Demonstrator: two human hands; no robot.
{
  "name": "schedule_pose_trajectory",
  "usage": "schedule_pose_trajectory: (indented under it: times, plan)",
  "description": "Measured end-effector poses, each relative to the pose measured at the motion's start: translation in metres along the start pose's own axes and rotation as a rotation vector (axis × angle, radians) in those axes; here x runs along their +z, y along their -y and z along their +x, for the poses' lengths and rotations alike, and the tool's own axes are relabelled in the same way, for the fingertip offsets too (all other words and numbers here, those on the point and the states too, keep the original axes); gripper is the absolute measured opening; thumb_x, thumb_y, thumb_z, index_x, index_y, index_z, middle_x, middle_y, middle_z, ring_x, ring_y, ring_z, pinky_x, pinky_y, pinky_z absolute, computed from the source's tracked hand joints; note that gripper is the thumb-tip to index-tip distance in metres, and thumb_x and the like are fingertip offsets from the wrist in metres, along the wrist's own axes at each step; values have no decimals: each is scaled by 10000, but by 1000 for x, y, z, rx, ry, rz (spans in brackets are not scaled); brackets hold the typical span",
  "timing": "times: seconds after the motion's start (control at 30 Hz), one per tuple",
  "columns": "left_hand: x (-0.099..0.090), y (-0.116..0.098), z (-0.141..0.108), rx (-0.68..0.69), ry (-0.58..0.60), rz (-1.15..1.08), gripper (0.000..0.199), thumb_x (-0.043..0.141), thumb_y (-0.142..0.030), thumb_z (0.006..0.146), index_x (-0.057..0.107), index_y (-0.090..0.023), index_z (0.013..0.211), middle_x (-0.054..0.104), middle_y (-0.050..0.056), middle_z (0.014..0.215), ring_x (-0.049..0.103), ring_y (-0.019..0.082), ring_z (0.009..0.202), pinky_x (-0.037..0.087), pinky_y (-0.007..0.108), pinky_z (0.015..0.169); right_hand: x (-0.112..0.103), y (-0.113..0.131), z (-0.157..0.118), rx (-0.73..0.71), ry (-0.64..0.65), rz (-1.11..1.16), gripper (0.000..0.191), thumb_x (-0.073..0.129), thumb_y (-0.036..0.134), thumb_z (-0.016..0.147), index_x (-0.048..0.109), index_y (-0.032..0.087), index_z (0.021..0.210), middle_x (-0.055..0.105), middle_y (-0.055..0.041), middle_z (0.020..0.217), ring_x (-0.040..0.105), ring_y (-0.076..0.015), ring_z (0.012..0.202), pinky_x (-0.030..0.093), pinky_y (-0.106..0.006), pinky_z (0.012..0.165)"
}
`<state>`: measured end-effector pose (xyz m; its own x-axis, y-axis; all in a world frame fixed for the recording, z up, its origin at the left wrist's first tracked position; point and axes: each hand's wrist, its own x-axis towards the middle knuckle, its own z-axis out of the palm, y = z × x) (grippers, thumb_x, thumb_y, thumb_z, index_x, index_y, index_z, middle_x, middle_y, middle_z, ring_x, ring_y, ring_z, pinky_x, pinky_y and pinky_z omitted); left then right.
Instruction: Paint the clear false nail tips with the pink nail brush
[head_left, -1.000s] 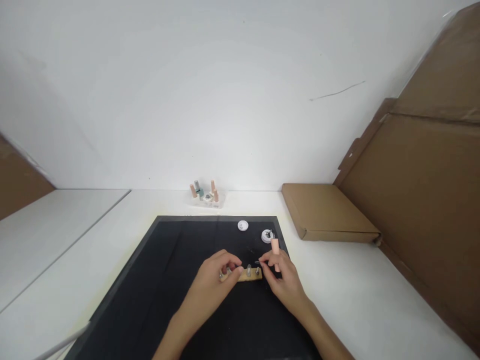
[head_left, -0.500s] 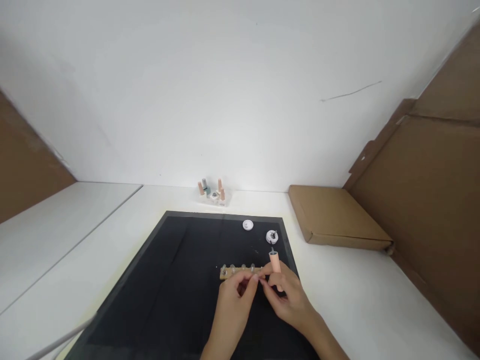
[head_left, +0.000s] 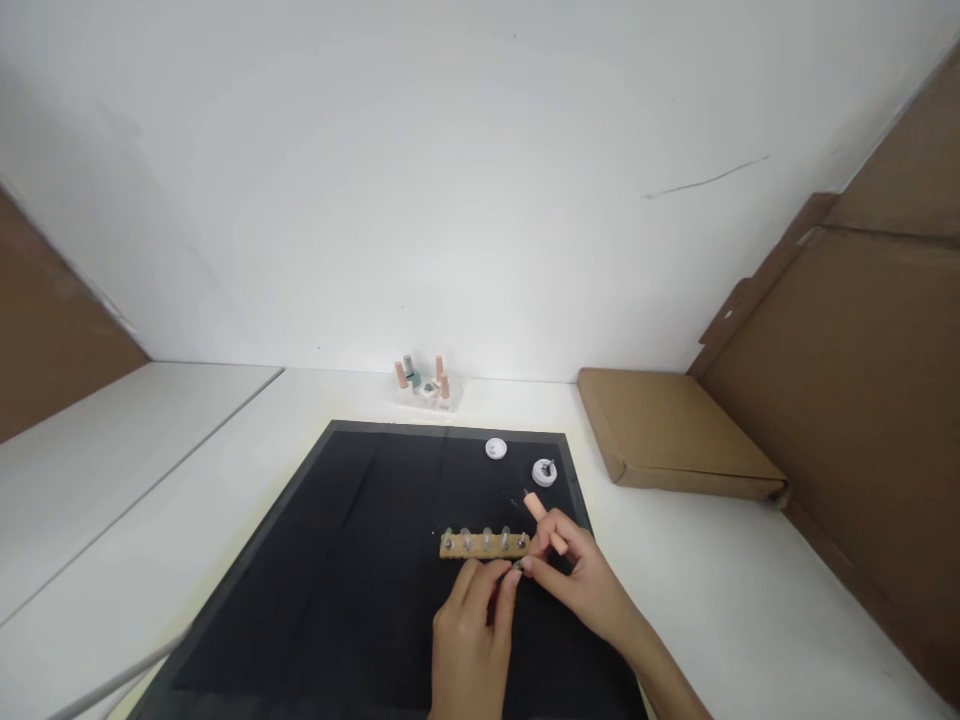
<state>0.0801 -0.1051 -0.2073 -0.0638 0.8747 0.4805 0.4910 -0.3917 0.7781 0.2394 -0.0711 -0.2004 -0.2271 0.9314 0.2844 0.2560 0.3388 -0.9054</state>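
Observation:
My left hand (head_left: pixel 476 620) pinches a tiny greenish piece (head_left: pixel 517 566) from the left, just in front of a wooden strip (head_left: pixel 476 551). On that strip stand several small clear nail-shaped tips. My right hand (head_left: pixel 574 565) touches the same piece with thumb and fingertip while holding a peach-coloured brush handle (head_left: pixel 535 506), which slants up to the left. Beyond the hands, a round white jar (head_left: pixel 544 472) has dark bits on it, and a small white lid (head_left: pixel 496 448) lies to its left.
A black mat (head_left: pixel 360 580) covers the table's middle. Behind it, a clear holder (head_left: pixel 426 398) carries several peach and grey-green bottles. A flat cardboard box (head_left: pixel 675 425) lies at the right, beside a brown cardboard wall (head_left: pixel 862 400). A white wall rises behind.
Both hands have drawn slightly nearer to me, uncovering the strip's right end and the small piece between the fingertips. The brush handle has tipped to the left.

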Motion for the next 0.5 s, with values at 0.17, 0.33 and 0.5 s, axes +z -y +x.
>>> schedule_pose_trajectory:
  times: [0.17, 0.33, 0.5]
  plan:
    - [4, 0, 2, 80, -47, 56, 363, 462, -390, 1020, 743, -204, 886, 763, 75, 781, 747, 197, 671, 599, 266, 631, 1, -3, 2, 50, 22, 118, 222, 636, 375, 939, 624, 156, 906, 617, 33, 751, 622, -124, 668, 547, -308, 666]
    - [11, -3, 7, 101, -35, 93, 341, 465, -345, 1022, 735, -197, 878, 756, 70, 760, 741, 196, 649, 600, 272, 621, 1, -12, 3, 76, 11, 199, 212, 626, 363, 948, 638, 158, 999, 661, 0, 860, 647, -137, 733, 565, -327, 703]
    - [20, -2, 9, 70, -6, 122, 325, 463, -331, 1014, 731, -180, 909, 753, 80, 761, 714, 185, 588, 599, 279, 587, -4, -27, 7, 107, 2, 216, 236, 612, 359, 960, 636, 157, 1081, 681, -25, 951, 665, -145, 770, 578, -331, 706]
